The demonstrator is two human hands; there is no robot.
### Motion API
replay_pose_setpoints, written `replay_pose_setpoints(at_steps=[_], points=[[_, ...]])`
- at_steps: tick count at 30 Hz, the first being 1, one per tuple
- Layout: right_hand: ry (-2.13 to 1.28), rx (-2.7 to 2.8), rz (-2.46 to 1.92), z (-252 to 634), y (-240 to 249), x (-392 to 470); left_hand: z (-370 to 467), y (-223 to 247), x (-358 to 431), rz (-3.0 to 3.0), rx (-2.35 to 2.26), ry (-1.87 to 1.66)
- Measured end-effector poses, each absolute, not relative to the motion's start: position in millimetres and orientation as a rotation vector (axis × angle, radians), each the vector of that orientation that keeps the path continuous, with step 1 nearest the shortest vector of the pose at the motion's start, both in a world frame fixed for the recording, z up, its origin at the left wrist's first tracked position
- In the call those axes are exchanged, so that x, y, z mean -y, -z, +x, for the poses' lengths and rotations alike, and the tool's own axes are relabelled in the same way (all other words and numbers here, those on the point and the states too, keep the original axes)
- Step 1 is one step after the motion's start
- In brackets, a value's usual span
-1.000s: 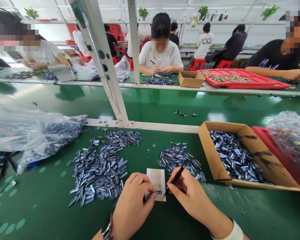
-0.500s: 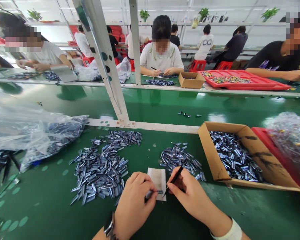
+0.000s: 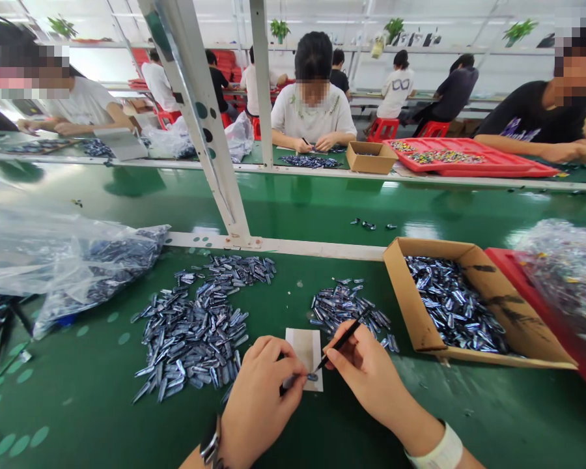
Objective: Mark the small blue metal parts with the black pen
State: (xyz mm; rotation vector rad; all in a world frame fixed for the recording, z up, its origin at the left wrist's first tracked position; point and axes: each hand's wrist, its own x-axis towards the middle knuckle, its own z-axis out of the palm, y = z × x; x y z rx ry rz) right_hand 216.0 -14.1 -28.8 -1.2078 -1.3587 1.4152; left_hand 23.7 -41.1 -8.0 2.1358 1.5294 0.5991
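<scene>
My left hand [image 3: 268, 394] is closed in a pinch on a small glossy blue-grey piece [image 3: 312, 377], whose end sticks out past the fingertips. Something dark also shows under its fingers, too hidden to name. My right hand [image 3: 364, 371] grips a slim black pen-shaped tool [image 3: 344, 337], its tip touching or nearly touching the piece. Beneath both lies a pale rectangular card [image 3: 303, 342]. Similar pieces form a large pile [image 3: 195, 332] left of my hands and a smaller pile [image 3: 344, 303] just beyond the right one.
A cardboard box [image 3: 405, 303] full of such pieces stands at right, beside a red tray [image 3: 502, 260] and a clear plastic bag [image 3: 561, 267]. Another bag [image 3: 102, 273] lies at left. A slanted white post [image 3: 209, 137] rises ahead. A co-worker [image 3: 315, 107] sits opposite; others sit around.
My right hand has shifted slightly, bringing the black tool's tip onto or close to the piece. The left hand keeps its pinch. The whole view has moved slightly.
</scene>
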Motion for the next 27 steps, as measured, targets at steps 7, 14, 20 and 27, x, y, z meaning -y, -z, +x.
replay_pose_setpoints(at_steps=[7, 14, 20, 27], points=[[-1.399, 1.392, -1.238, 215.7, 30.1, 16.1, 23.4, 9.4, 40.7, 2.125, -1.532, -0.602], [-1.328, 1.479, -1.251, 217.3, 32.2, 17.0, 23.6, 9.2, 42.1, 2.143, -1.528, -0.586], [-1.32, 1.516, -1.254, 217.9, 33.0, 19.0, 22.2, 10.8, 42.8, 2.177, -1.509, -0.616], [-1.269, 1.615, -1.248, 219.9, 32.1, 19.8, 20.6, 12.8, 45.5, 2.363, -1.451, -0.615]])
